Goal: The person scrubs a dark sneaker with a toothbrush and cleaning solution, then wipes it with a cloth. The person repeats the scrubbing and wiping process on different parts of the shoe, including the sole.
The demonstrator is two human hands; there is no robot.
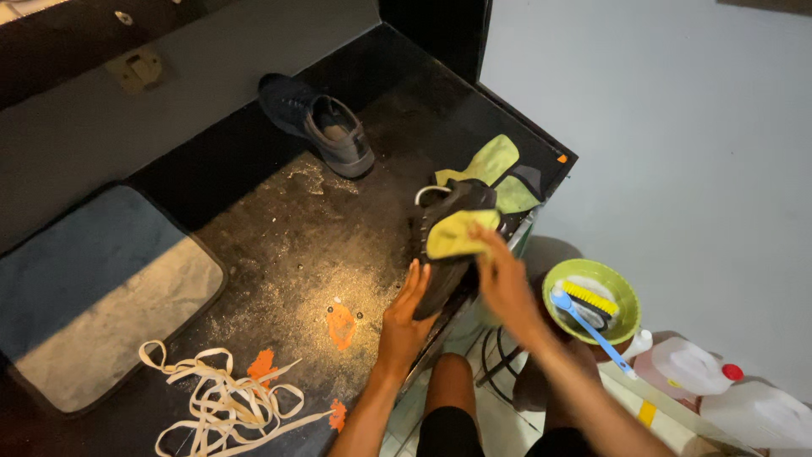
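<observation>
A: Looking down at the dark worktop (279, 245), where is the shoe being handled?

B: The dark shoe (448, 241) lies on its side at the worktop's near edge. The left hand (404, 320) props it from below, fingers spread flat against the sole. The right hand (505, 283) presses a yellow cloth (455, 233) onto the shoe, fingers curled over the cloth.

A: And nearby?

B: A second shoe (326, 125) sits well apart toward the wall. Loose pale laces (222, 402) lie in a heap beside a grey mat (93, 292). A green bowl (592, 275) holding a blue-handled brush (588, 326) stands just right of the hands, near white jugs (689, 368).
</observation>
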